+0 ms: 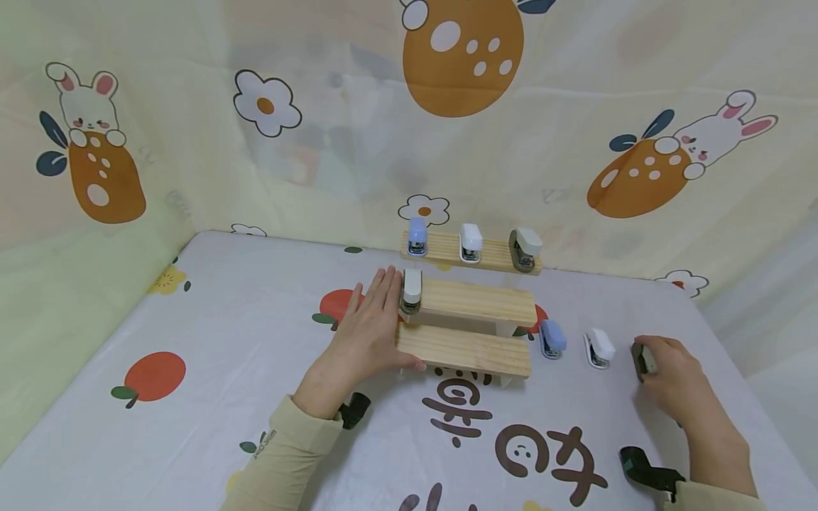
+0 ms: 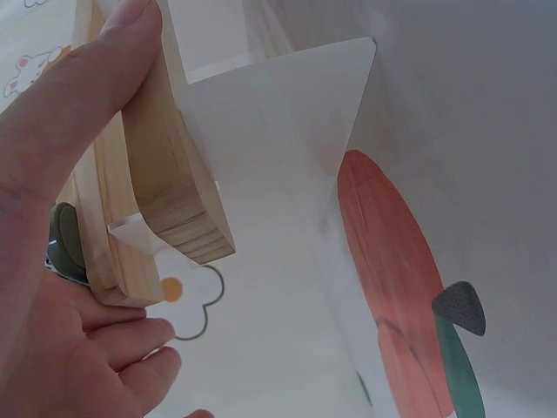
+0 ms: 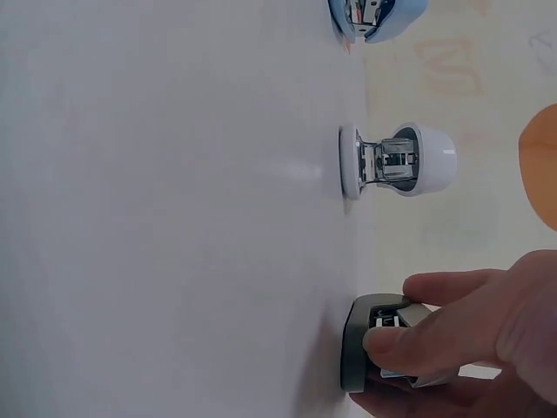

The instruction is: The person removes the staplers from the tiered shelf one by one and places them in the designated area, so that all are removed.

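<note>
My left hand (image 1: 371, 323) rests along the left end of a stepped wooden rack (image 1: 473, 299), fingers straight. Its thumb lies on the front plank (image 2: 174, 187). On the middle plank, by those fingertips, stands a pale-topped mini stapler (image 1: 412, 289); a dark green stapler edge (image 2: 66, 242) shows beside the hand in the left wrist view. At the right, my right hand (image 1: 680, 383) pinches a grey-green mini stapler (image 3: 357, 344), its base at the tabletop. To its left on the table stand a white stapler (image 1: 599, 348) and a blue stapler (image 1: 552, 338).
The rear plank (image 1: 441, 248) bears another blue stapler (image 1: 417, 236), a white stapler (image 1: 471, 243) and a dark green stapler with a pale top (image 1: 525, 250). A printed cloth (image 1: 230, 369) covers the table. Patterned curtains (image 1: 345, 163) hang behind and at the sides.
</note>
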A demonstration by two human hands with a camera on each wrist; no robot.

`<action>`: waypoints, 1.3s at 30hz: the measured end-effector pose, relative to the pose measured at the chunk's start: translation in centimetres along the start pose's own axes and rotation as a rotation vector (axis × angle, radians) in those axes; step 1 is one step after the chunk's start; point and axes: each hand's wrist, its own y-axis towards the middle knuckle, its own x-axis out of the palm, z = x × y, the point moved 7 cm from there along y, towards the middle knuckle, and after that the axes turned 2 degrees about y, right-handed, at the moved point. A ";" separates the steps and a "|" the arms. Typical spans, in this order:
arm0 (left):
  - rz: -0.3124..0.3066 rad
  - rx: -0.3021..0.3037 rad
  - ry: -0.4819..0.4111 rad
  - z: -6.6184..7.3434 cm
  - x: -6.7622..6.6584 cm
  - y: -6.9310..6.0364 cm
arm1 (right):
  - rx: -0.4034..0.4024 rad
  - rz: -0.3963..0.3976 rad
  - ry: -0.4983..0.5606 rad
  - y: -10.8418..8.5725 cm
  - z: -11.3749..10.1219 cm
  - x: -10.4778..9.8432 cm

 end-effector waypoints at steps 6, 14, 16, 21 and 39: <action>-0.004 0.002 0.001 0.0 0.0 0.0 | -0.029 0.059 0.001 -0.1 -0.1 -0.2; 0.003 0.007 0.001 0.0 -0.1 -0.1 | -0.055 0.094 0.002 -0.2 0.0 -0.3; -0.005 0.002 -0.004 0.0 0.0 -0.1 | -0.063 0.070 -0.010 -0.2 -0.1 -0.2; -0.010 -0.003 -0.015 0.0 0.1 -0.1 | 0.003 0.016 0.001 -0.5 -0.2 -0.7; -0.016 -0.010 0.010 0.1 0.0 0.0 | -0.131 0.263 0.031 -2.2 -7.2 -4.6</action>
